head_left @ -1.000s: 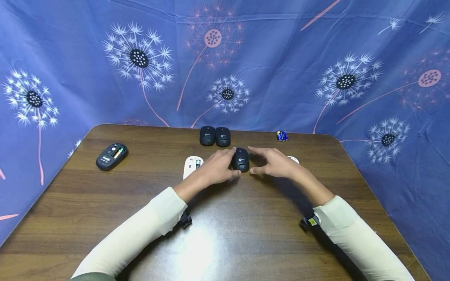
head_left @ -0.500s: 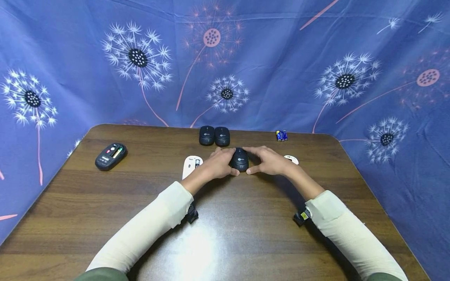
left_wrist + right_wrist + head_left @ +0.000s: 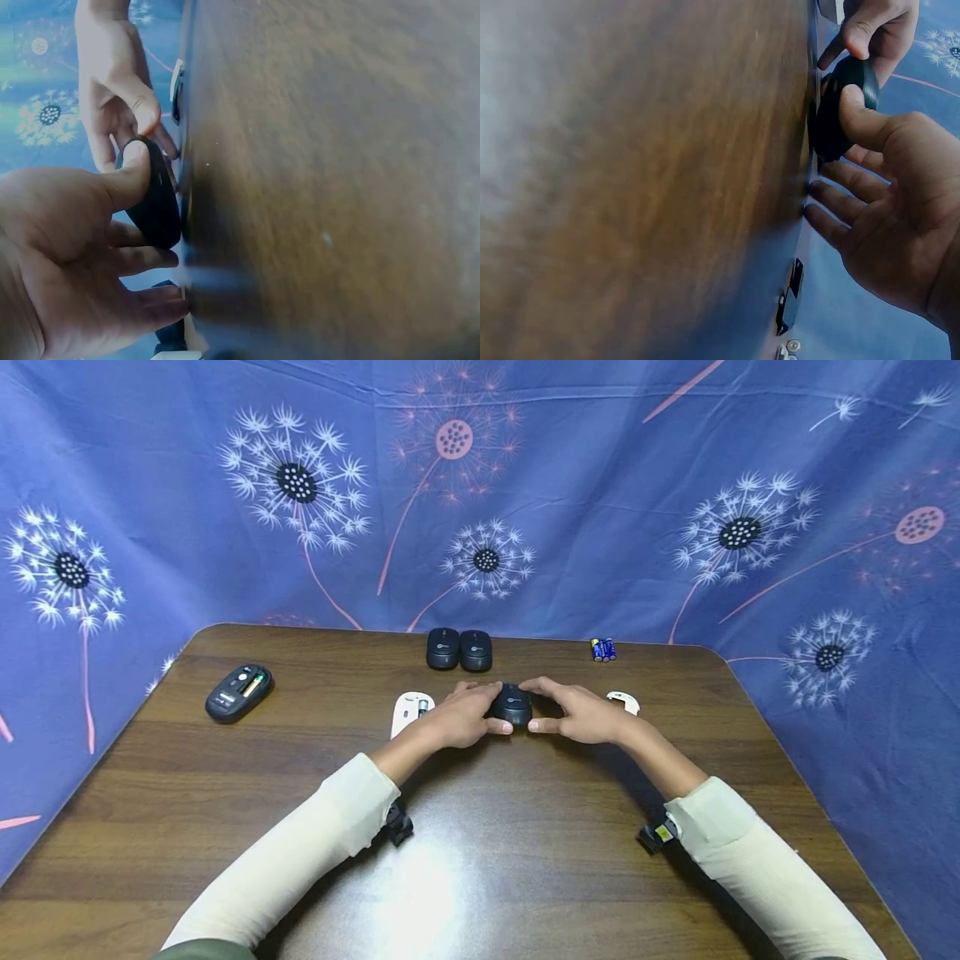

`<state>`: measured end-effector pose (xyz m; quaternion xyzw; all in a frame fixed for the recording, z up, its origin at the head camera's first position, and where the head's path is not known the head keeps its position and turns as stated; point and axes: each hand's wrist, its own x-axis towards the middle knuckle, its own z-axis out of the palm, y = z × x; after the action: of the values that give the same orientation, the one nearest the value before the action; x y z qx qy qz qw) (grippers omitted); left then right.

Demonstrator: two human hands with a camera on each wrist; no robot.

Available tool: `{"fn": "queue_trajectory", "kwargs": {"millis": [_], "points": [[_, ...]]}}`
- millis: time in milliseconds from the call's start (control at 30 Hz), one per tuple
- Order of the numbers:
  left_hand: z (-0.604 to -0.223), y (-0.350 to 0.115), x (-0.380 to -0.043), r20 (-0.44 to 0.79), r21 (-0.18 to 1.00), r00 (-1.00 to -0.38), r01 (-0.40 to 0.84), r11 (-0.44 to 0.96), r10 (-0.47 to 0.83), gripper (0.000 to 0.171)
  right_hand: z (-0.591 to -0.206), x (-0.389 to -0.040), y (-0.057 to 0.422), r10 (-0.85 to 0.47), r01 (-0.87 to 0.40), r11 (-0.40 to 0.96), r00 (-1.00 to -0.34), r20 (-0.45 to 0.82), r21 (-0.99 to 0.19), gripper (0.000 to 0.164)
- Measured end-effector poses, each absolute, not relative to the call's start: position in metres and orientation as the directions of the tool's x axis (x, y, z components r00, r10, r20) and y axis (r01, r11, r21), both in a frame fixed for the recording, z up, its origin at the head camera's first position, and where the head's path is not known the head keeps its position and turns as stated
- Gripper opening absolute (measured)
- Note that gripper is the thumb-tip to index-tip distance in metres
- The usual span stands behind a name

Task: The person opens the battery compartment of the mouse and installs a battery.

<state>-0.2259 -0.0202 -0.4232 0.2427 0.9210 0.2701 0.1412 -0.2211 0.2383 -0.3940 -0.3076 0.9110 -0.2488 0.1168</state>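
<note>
A black computer mouse (image 3: 513, 704) is between both hands at the middle of the table, buttons facing up. My left hand (image 3: 468, 714) grips its left side, with the thumb (image 3: 135, 161) on the near edge and fingers behind. From the right, my right hand (image 3: 581, 712) holds it too, its thumb (image 3: 855, 109) pressed on the near edge and index finger at the far top corner. The mouse (image 3: 156, 199) stands close over the tabletop. Beside my left wrist lies a white mouse (image 3: 409, 710), underside up with its battery slot showing, partly hidden by the forearm.
Two black mice (image 3: 442, 649) sit side by side at the back edge. Far left, an upturned black mouse (image 3: 238, 693) shows an open battery compartment. Several blue batteries (image 3: 603, 650) lie at the back right. Behind my right hand is a small white curved piece (image 3: 623, 702).
My right hand has come left from beside the mouse and taken hold of it. The mouse now looks slightly tilted, its far end nearer me. My left hand stays at its left side.
</note>
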Motion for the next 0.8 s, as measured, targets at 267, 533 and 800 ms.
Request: {"fn": "queue_trajectory", "kwargs": {"millis": [267,533,800], "points": [[-0.419,-0.025,-0.224,-0.168,0.630,-0.826,0.329,0.703,0.538,0.080,-0.397,-0.210,0.236,-0.583,-0.472,0.663,-0.812,-0.006,-0.581,0.058],[-0.422,-0.026,-0.224,-0.137,0.598,-0.823,0.375,0.708,0.552,0.077,-0.398,-0.205,0.230,-0.556,-0.458,0.642,-0.830,0.037,-0.615,0.048],[-0.428,-0.031,-0.227,-0.117,0.635,-0.813,0.381,0.672,0.570,0.066,-0.397,-0.201,0.229,-0.553,-0.444,0.636,-0.833,0.030,-0.631,0.049]]}}
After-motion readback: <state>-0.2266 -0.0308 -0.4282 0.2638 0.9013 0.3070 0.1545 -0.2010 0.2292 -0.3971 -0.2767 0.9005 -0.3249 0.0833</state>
